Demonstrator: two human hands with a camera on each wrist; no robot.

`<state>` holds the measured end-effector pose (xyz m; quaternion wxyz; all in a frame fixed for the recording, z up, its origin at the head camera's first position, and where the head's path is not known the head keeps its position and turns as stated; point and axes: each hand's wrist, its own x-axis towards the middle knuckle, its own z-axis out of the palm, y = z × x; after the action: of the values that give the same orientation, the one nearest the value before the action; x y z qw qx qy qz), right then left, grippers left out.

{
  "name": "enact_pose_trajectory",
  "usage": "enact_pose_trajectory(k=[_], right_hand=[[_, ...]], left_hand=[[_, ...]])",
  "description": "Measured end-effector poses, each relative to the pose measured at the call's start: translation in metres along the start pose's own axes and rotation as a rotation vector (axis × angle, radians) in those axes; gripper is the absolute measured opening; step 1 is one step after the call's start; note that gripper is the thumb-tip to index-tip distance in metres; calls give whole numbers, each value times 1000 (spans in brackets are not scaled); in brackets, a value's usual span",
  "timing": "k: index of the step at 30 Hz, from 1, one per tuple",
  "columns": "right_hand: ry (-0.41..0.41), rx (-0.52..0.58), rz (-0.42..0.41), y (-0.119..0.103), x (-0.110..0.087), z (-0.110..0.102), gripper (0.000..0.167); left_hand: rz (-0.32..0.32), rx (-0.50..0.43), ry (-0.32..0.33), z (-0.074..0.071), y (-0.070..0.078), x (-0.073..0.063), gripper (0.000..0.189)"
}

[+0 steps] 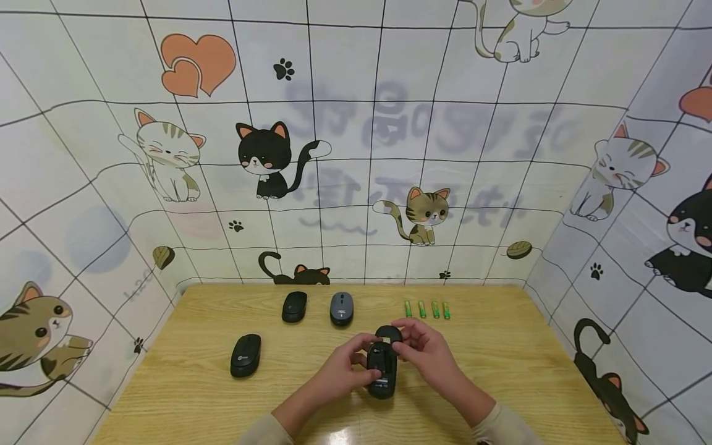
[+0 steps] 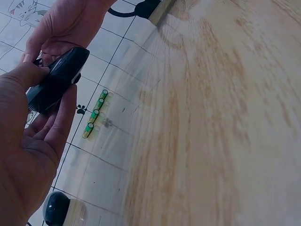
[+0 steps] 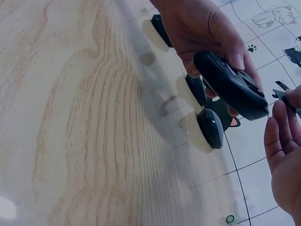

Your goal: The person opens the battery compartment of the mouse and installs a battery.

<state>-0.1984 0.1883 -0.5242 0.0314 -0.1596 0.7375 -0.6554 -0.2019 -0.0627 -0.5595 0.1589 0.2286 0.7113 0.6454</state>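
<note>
My left hand (image 1: pixel 345 369) grips a black computer mouse (image 1: pixel 381 377), its underside turned up and an open battery slot showing. In the right wrist view the mouse (image 3: pixel 230 85) is tilted between the left hand's thumb and fingers, above the table. My right hand (image 1: pixel 427 349) pinches a black battery cover (image 1: pixel 389 334) just beyond the end of the mouse. The cover (image 3: pixel 281 93) is apart from the mouse in the right wrist view. In the left wrist view the mouse (image 2: pixel 59 80) hides most of the cover.
On the wooden table (image 1: pixel 183 395) stand two black mice (image 1: pixel 245 356) and a grey mouse (image 1: pixel 342 309) to the left. Several green batteries (image 1: pixel 421 309) stand in a row at the back right. Behind the table hangs a cat-printed sheet (image 1: pixel 345 247).
</note>
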Motion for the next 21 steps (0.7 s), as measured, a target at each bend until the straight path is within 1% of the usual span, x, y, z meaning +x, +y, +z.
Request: enact_pose_trajectory(k=[5, 10, 16, 21], right_hand=[[-10, -17, 16, 1, 0, -10, 38], [-40, -48, 35, 4, -1, -24, 42], [-79, -61, 61, 9, -3, -48, 41], [-86, -80, 91, 14, -5, -70, 41]], left_hand=[[-4, -10, 7, -1, -1, 1, 58], [-1, -14, 7, -2, -1, 1, 60], [-15, -17, 1, -3, -2, 1, 61], [-22, -21, 3, -4, -2, 1, 61]])
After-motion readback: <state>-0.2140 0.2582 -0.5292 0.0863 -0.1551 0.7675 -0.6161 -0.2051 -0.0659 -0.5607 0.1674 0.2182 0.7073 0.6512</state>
